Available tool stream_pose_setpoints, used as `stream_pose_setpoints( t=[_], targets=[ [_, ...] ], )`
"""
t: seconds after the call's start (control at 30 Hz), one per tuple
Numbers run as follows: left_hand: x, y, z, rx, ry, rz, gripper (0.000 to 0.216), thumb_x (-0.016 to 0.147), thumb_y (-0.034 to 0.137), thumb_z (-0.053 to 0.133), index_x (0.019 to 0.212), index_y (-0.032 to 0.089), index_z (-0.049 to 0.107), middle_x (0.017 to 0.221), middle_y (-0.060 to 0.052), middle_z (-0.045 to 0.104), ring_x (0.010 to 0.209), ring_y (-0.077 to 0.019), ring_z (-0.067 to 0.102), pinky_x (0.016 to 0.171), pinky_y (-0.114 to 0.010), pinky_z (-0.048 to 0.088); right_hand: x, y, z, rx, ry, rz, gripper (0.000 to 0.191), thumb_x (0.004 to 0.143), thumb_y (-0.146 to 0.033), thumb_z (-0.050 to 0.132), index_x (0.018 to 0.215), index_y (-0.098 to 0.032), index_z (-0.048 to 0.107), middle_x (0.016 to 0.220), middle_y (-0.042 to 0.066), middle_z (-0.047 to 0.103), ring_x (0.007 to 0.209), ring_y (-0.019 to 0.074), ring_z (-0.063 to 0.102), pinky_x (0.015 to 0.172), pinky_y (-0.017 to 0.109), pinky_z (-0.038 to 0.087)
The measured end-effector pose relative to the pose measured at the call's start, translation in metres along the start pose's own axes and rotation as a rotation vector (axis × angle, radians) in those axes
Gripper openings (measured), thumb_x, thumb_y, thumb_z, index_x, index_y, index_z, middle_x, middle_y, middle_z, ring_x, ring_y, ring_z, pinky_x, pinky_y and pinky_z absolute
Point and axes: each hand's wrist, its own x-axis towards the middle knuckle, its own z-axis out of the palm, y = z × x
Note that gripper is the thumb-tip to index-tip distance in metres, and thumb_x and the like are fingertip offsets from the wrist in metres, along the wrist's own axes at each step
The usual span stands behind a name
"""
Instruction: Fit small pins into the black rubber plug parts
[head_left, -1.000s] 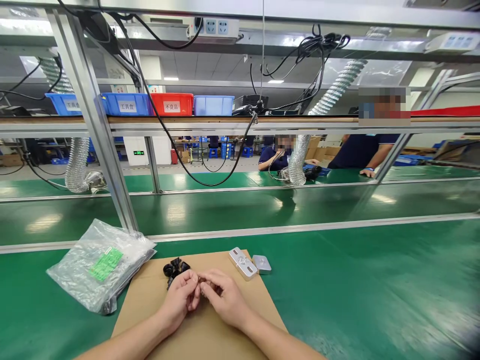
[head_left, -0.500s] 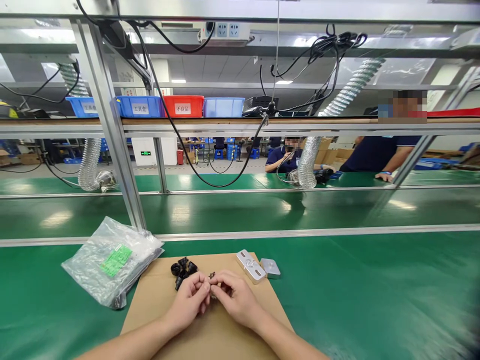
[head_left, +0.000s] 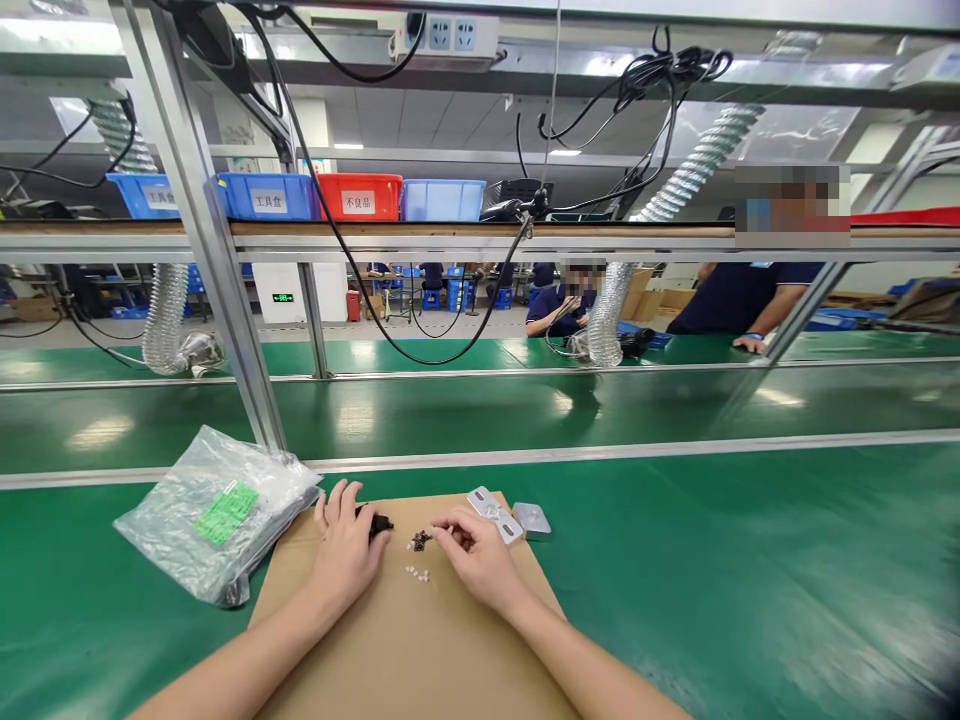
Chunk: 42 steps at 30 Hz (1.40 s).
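Observation:
My left hand (head_left: 346,540) lies over the small pile of black plastic parts (head_left: 381,524), fingers stretched and apart, hiding most of the pile. My right hand (head_left: 476,555) is pinched closed beside a little heap of small dark screws (head_left: 420,541). What sits between its thumb and forefinger is too small to make out. Several tiny white pieces (head_left: 417,574) rest on the brown cardboard sheet (head_left: 420,650), just below the screws. Behind my right hand is a silver metal plate with slots (head_left: 495,512), partly covered by the fingers.
A square silver block (head_left: 532,520) sits right of the plate. To the left lies a clear plastic bag with a green label (head_left: 225,515). An upright metal post (head_left: 225,300) and a shelf with blue and red bins (head_left: 360,198) stand ahead. Two people are across the bench.
My hands have moved apart from their meeting point over the cardboard. The left went to the black parts and opened; the right shifted right. The screws and white pieces are now uncovered.

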Motion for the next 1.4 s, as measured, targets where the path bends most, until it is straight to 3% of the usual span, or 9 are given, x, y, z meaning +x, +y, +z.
stream_pose_setpoints(
  t=[0.2, 0.3, 0.4, 0.57, 0.73, 0.93, 1.03, 1.23, 1.4],
  targets=[
    [0.002, 0.002, -0.004, -0.058, 0.028, 0.046, 0.017, 0.094, 0.015, 0.059, 0.097, 0.024, 0.072, 0.126, -0.012, 0.061, 0.137, -0.0410, 0.039, 0.113, -0.071, 0.019, -0.002, -0.004, 0.004, 0.005, -0.052, 0.028, 0.026, 0.096, -0.040, 0.061, 0.094, -0.017, 0.073, 0.082, 0.005, 0.064, 0.070, 0.0128, 0.054, 0.063, 0.024, 0.041],
    [-0.002, 0.009, -0.007, -0.263, 0.066, 0.156, 0.022, 0.097, 0.012, 0.053, 0.103, 0.024, 0.071, 0.128, -0.013, 0.062, 0.133, -0.0357, 0.046, 0.110, -0.058, 0.034, -0.003, -0.005, 0.004, 0.023, -0.042, 0.020, 0.026, 0.097, -0.039, 0.060, 0.095, -0.017, 0.072, 0.084, 0.004, 0.064, 0.072, 0.0124, 0.055, 0.064, 0.023, 0.042],
    [-0.014, 0.022, -0.007, -0.580, -0.036, 0.194, 0.024, 0.100, 0.013, 0.047, 0.113, 0.023, 0.065, 0.128, -0.012, 0.063, 0.122, -0.0275, 0.057, 0.102, -0.043, 0.046, -0.006, -0.006, 0.005, 0.050, -0.033, 0.007, 0.025, 0.097, -0.039, 0.060, 0.096, -0.016, 0.071, 0.086, 0.005, 0.065, 0.073, 0.0121, 0.056, 0.065, 0.023, 0.044],
    [-0.027, 0.039, -0.002, -1.021, -0.249, -0.057, 0.027, 0.101, 0.023, 0.051, 0.127, 0.024, 0.057, 0.128, -0.013, 0.062, 0.111, -0.0254, 0.063, 0.093, -0.040, 0.055, -0.010, -0.008, 0.009, 0.072, -0.070, -0.018, 0.021, 0.096, -0.035, 0.061, 0.097, -0.017, 0.072, 0.088, 0.004, 0.065, 0.073, 0.0110, 0.057, 0.066, 0.021, 0.044],
    [-0.024, 0.039, 0.003, -1.380, -0.277, -0.251, 0.037, 0.099, 0.032, 0.059, 0.135, 0.023, 0.054, 0.135, -0.015, 0.057, 0.122, -0.0285, 0.059, 0.099, -0.041, 0.055, -0.009, -0.009, 0.010, 0.049, -0.079, -0.012, 0.018, 0.095, -0.032, 0.061, 0.095, -0.017, 0.071, 0.087, 0.004, 0.065, 0.072, 0.0106, 0.058, 0.063, 0.020, 0.043],
    [-0.019, 0.040, -0.004, -1.474, -0.364, -0.163, 0.041, 0.092, 0.033, 0.071, 0.131, 0.024, 0.067, 0.139, -0.015, 0.051, 0.130, -0.0325, 0.053, 0.099, -0.040, 0.055, -0.010, -0.009, 0.011, -0.010, -0.057, -0.052, 0.016, 0.094, -0.027, 0.060, 0.094, -0.018, 0.073, 0.085, 0.003, 0.064, 0.070, 0.0101, 0.058, 0.061, 0.019, 0.043],
    [-0.019, 0.041, -0.002, -1.522, -0.340, -0.215, 0.046, 0.090, 0.033, 0.075, 0.135, 0.026, 0.065, 0.137, -0.014, 0.055, 0.131, -0.0323, 0.053, 0.104, -0.041, 0.053, -0.011, -0.010, 0.012, -0.047, -0.030, -0.095, 0.017, 0.094, -0.025, 0.058, 0.098, -0.020, 0.074, 0.086, 0.003, 0.064, 0.069, 0.0091, 0.057, 0.061, 0.019, 0.042],
    [-0.016, 0.042, 0.002, -1.669, -0.380, -0.467, 0.051, 0.089, 0.043, 0.076, 0.134, 0.023, 0.063, 0.137, -0.017, 0.055, 0.106, -0.0283, 0.065, 0.087, -0.043, 0.060, -0.011, -0.013, 0.015, -0.118, 0.026, -0.145, 0.015, 0.092, -0.021, 0.059, 0.089, -0.018, 0.073, 0.079, 0.001, 0.062, 0.064, 0.0083, 0.055, 0.060, 0.020, 0.039],
    [-0.013, 0.042, -0.001, -1.699, -0.461, -0.450, 0.050, 0.086, 0.038, 0.081, 0.130, 0.019, 0.066, 0.113, -0.012, 0.068, 0.086, -0.0181, 0.065, 0.083, -0.033, 0.056, -0.013, -0.014, 0.017, -0.131, 0.034, -0.190, 0.014, 0.092, -0.020, 0.060, 0.086, -0.017, 0.073, 0.076, 0.001, 0.061, 0.064, 0.0084, 0.054, 0.061, 0.021, 0.039]
  ],
)
